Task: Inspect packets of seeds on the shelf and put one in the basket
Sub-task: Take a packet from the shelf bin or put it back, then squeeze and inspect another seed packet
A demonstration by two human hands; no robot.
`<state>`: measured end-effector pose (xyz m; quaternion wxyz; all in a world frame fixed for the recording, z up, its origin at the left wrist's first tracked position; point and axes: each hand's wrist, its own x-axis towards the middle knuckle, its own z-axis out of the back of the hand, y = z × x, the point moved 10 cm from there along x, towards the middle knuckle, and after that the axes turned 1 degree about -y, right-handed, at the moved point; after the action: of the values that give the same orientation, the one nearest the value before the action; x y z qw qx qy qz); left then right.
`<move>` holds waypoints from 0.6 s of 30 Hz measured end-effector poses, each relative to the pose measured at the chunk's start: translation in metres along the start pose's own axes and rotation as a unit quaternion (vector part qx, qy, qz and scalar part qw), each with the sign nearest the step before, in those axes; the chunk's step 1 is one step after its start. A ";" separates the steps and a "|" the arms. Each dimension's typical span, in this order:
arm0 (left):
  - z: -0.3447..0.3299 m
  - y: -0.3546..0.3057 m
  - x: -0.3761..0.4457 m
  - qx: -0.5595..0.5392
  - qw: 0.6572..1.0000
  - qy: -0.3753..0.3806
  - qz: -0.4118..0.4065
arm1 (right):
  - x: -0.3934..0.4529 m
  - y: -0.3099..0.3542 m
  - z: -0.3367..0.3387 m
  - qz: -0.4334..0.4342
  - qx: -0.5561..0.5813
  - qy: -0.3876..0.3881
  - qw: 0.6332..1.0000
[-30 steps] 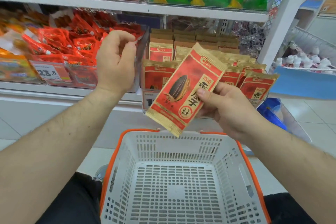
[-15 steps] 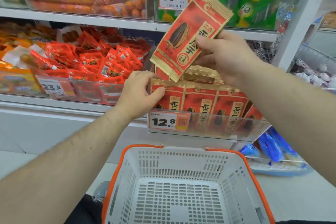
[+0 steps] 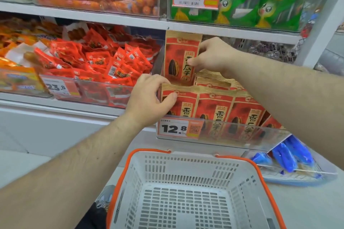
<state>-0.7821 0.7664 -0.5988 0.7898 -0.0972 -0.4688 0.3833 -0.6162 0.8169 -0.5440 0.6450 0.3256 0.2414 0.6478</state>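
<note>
The right hand [image 3: 214, 55] pinches an upright red-and-gold seed packet [image 3: 179, 57] by its right edge, its lower end tucked behind the front row in the clear shelf bin [image 3: 223, 135]. The left hand [image 3: 150, 98] grasps the top of the leftmost front packet [image 3: 181, 104] — thumb on its face. Below stands the white basket [image 3: 186, 173], orange-rimmed, with nothing in it.
</note>
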 end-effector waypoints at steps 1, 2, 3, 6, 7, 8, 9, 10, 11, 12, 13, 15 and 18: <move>0.000 0.000 0.000 0.002 1.000 0.000 0.001 | 0.002 0.000 0.001 -0.002 -0.012 -0.016 1.000; 0.000 0.000 -0.001 0.003 1.000 0.000 0.002 | 0.003 0.002 0.005 0.000 -0.020 -0.041 0.999; 0.000 0.000 -0.001 0.003 1.000 0.000 0.003 | 0.005 0.006 0.010 0.010 -0.022 -0.068 0.997; 0.000 -0.001 -0.002 -0.005 1.000 -0.003 0.009 | 0.006 0.024 0.008 0.058 -0.085 -0.075 0.992; 0.001 -0.001 -0.002 -0.009 1.000 -0.004 0.013 | 0.004 0.029 0.003 0.072 -0.132 -0.059 0.987; 0.001 -0.001 -0.002 -0.013 1.000 -0.006 0.017 | 0.003 0.034 -0.003 0.090 -0.177 -0.050 0.979; 0.002 -0.001 -0.003 -0.018 1.000 -0.009 0.023 | 0.001 0.038 -0.007 0.107 -0.214 -0.047 0.970; 0.002 -0.001 -0.004 -0.025 0.999 -0.011 0.031 | 0.000 0.041 -0.010 0.119 -0.242 -0.050 0.962; 0.003 0.000 -0.005 -0.031 0.999 -0.013 0.040 | -0.001 0.042 -0.013 0.123 -0.257 -0.052 0.957; 0.004 0.000 -0.006 -0.037 0.998 -0.016 0.046 | 0.000 0.043 -0.015 0.124 -0.267 -0.055 0.954; 0.005 0.000 -0.007 -0.040 0.998 -0.019 0.047 | 0.001 0.044 -0.016 0.124 -0.275 -0.061 0.951; 0.009 -0.004 -0.007 -0.040 0.998 -0.031 0.036 | 0.005 0.044 -0.017 0.124 -0.300 -0.077 0.943; 0.017 -0.015 -0.007 -0.024 0.997 -0.065 -0.020 | 0.010 0.044 -0.019 0.122 -0.352 -0.108 0.922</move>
<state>-0.7904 0.7479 -0.5869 0.7627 -0.0814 -0.5299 0.3618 -0.6593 0.8261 -0.5230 0.6560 0.1729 -0.1148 0.7257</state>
